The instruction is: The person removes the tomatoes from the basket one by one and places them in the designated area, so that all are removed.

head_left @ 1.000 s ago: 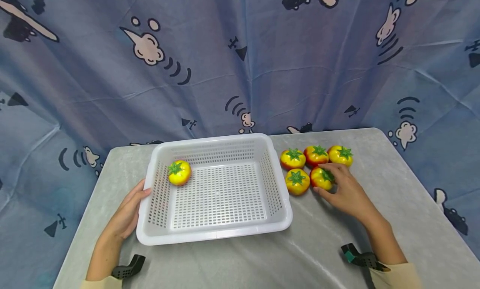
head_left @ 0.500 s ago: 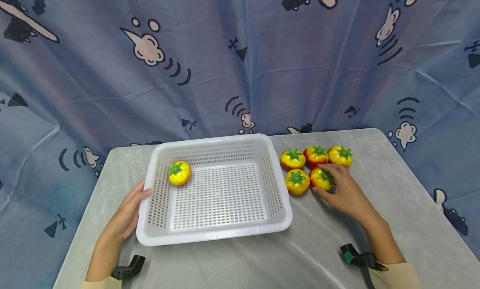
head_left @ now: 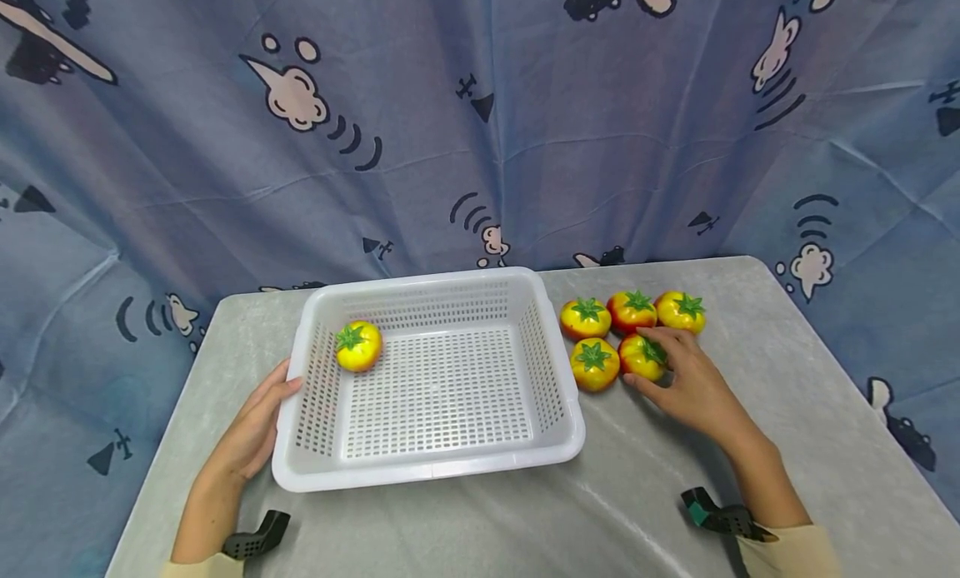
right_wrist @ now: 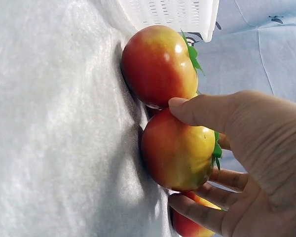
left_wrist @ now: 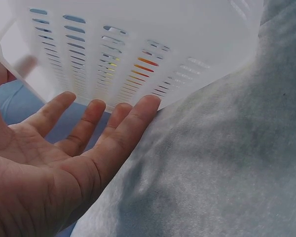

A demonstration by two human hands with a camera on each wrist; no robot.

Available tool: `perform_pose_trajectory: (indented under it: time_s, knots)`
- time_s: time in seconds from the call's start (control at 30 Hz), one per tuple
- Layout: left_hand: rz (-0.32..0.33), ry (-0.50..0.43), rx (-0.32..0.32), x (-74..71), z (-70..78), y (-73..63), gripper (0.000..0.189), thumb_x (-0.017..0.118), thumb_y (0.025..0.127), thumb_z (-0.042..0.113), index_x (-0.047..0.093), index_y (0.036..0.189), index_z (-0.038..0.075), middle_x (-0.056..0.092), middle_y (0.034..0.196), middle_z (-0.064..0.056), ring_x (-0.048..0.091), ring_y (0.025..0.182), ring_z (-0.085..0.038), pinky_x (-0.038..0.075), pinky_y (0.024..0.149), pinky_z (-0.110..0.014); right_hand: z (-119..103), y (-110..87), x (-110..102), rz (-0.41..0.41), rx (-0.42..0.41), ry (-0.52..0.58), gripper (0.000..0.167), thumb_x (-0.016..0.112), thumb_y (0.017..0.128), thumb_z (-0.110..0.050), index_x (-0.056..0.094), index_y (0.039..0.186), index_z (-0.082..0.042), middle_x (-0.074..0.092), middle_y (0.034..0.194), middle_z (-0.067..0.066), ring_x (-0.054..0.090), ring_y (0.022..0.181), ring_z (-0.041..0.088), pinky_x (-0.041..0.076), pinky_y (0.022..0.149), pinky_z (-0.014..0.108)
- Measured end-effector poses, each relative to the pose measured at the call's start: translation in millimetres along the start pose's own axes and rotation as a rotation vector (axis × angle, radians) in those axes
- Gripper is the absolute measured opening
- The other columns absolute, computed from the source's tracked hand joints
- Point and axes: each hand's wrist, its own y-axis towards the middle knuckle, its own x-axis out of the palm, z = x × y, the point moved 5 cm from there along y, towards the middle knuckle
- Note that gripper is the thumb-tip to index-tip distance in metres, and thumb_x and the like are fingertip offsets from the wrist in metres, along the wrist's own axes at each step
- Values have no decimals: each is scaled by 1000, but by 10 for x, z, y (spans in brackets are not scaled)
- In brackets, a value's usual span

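My left hand [head_left: 251, 424] holds the left side of a white plastic basket [head_left: 431, 470], its thumb at the rim. In the left wrist view the fingers [left_wrist: 123, 131] touch the basket's slotted outer wall. A red-and-yellow tomato [head_left: 360, 346] with a green star-shaped top lies inside at the back left. Right of the basket, my right hand [head_left: 693, 386] grips the near-right tomato [head_left: 642, 358] of a group on the table. The right wrist view shows the thumb on one side of that tomato [right_wrist: 177, 150] and fingers round the other; it sits on the cloth.
Close by the gripped one stand more tomatoes: one [head_left: 595, 364] at its left, and a back row of three, with one [head_left: 681, 311] at the right end. Grey cloth covers the table [head_left: 510, 528]. A blue patterned curtain [head_left: 420, 145] hangs behind.
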Motion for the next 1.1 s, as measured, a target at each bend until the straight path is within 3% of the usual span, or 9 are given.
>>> perform_pose_trajectory:
  time_s: [0.57,0.93,1.1]
  knots:
    - [-5,8,19,1,1,-3,69,33,115,33,-1,172,14,14,172,-28,58,124,5,55,96,-26,-30,-2,-6,25,-31,-1,73,87,88,-22,52,148,0,48,144,30,54,123,50,47,99,74]
    - [3,14,21,-1,13,-2,69,34,115,33,-1,172,14,15,172,-28,58,124,5,56,96,-26,-96,20,-70,-13,29,-19,78,86,90,-29,49,154,-3,44,153,31,44,138,53,37,109,78]
    - [0,7,20,2,13,-12,69,35,115,34,-1,172,14,16,171,-28,59,124,3,56,97,-27,-155,11,-123,22,10,-6,72,84,92,-25,51,152,-5,45,152,30,44,138,52,38,107,78]
